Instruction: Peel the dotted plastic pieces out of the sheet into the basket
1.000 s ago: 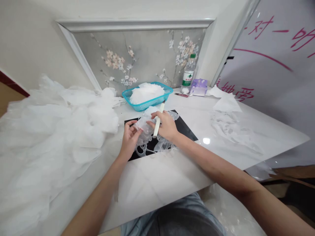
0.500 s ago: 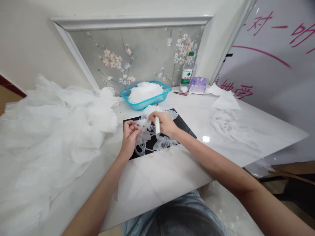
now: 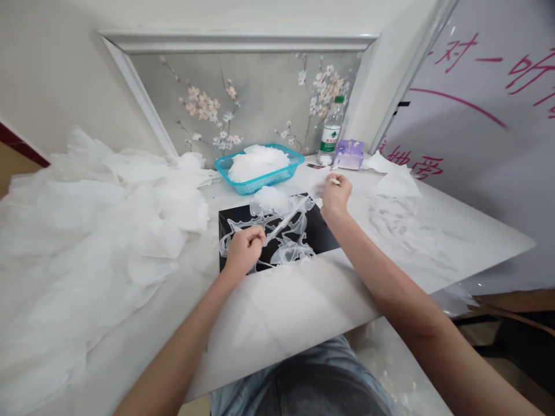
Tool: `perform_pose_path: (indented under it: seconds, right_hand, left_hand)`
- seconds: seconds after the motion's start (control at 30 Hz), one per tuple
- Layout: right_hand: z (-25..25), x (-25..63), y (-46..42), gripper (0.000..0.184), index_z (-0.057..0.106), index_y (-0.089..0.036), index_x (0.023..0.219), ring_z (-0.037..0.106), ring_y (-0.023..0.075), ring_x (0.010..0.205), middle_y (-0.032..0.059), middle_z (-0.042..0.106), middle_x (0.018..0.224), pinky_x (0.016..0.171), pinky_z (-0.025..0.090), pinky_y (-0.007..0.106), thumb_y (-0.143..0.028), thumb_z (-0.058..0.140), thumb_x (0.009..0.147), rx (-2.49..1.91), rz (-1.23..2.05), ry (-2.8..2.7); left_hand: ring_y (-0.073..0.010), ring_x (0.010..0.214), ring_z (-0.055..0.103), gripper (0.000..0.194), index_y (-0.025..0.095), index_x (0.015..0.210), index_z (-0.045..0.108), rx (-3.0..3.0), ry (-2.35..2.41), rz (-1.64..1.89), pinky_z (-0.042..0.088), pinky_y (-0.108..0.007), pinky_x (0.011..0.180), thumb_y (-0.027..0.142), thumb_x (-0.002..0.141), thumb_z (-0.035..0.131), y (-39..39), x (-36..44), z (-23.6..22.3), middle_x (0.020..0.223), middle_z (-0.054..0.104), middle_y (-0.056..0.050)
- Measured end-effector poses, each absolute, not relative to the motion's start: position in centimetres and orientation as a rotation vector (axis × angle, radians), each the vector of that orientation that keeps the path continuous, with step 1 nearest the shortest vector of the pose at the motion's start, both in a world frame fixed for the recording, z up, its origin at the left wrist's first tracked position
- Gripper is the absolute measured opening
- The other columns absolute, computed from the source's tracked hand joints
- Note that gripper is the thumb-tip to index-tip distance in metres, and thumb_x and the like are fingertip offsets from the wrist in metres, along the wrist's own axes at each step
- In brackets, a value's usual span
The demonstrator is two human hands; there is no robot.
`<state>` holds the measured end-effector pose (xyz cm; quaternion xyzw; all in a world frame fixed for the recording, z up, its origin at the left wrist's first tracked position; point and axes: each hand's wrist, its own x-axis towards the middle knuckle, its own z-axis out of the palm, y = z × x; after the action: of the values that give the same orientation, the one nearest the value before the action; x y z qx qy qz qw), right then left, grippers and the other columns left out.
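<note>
My left hand [image 3: 246, 248] is closed over the black board [image 3: 325, 236], pinching one end of a thin strip of sheer white fabric [image 3: 286, 221]. The strip stretches up and right toward my right hand [image 3: 336, 196]. That hand is closed past the board's right edge, with the end of a slim off-white stick-like tool [image 3: 335, 181] showing at its fingers. Whether it also grips the strip's far end I cannot tell. Cut-out sheer scraps [image 3: 291, 252] lie curled on the board. A small stack of white fabric pieces [image 3: 271, 199] rests at its back edge.
A blue basket [image 3: 255, 186] heaped with white pieces stands behind the board. Farther right are a water bottle [image 3: 331, 136], a purple packet [image 3: 349, 155] and small scissors [image 3: 318, 166]. A large white fabric pile [image 3: 104, 231] covers the left; loose scraps [image 3: 403, 225] lie right.
Both hands were together over a sheer piece. My right hand has moved right and away with the tool, and a strip is now drawn out between the hands. My left hand has shifted slightly right.
</note>
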<state>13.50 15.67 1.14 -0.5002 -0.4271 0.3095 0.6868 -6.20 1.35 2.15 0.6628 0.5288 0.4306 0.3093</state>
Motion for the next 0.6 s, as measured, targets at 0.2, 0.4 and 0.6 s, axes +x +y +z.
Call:
perform_pose_path:
  seconds: [0.2, 0.4, 0.6]
  right_hand:
    - [3.1, 9.6, 11.3, 0.021, 0.047, -0.018, 0.071, 0.048, 0.0096, 0.049, -0.0048, 0.046, 0.056, 0.047, 0.04, 0.022, -0.033, 0.045, 0.087, -1.025, 0.731, -1.182]
    - [3.6, 7.4, 5.8, 0.022, 0.06, -0.019, 0.089, 0.06, 0.016, 0.07, 0.006, 0.066, 0.081, 0.067, 0.045, 0.028, -0.034, 0.043, 0.09, -0.873, 0.32, -1.762]
    - [4.2, 6.4, 3.2, 0.031, 0.064, -0.02, 0.093, 0.063, 0.0156, 0.074, 0.0062, 0.069, 0.088, 0.07, 0.049, 0.027, -0.044, 0.043, 0.089, -0.592, 0.568, -2.015]
  left_hand:
    - [-0.0114, 0.055, 0.042, 0.012, 0.021, 0.069, 0.057, 2.052, 1.505, 0.905, 0.031, -0.026, 0.053, 0.013, 0.069, 0.048, 0.3, -6.2, 2.4, 0.073, 0.054, 0.002]
    - [-0.0146, 0.054, 0.047, 0.06, 0.017, 0.072, 0.064, 1.248, 1.351, 1.272, 0.037, -0.028, 0.048, 0.063, 0.082, 0.026, 1.3, -7.6, 3.3, 0.072, 0.056, -0.006]
    - [-0.0133, 0.052, 0.054, 0.028, 0.019, 0.065, 0.062, 0.827, 1.203, 1.138, 0.041, -0.025, 0.047, 0.047, 0.066, 0.066, 2.0, -8.5, 3.1, 0.057, 0.059, -0.001]
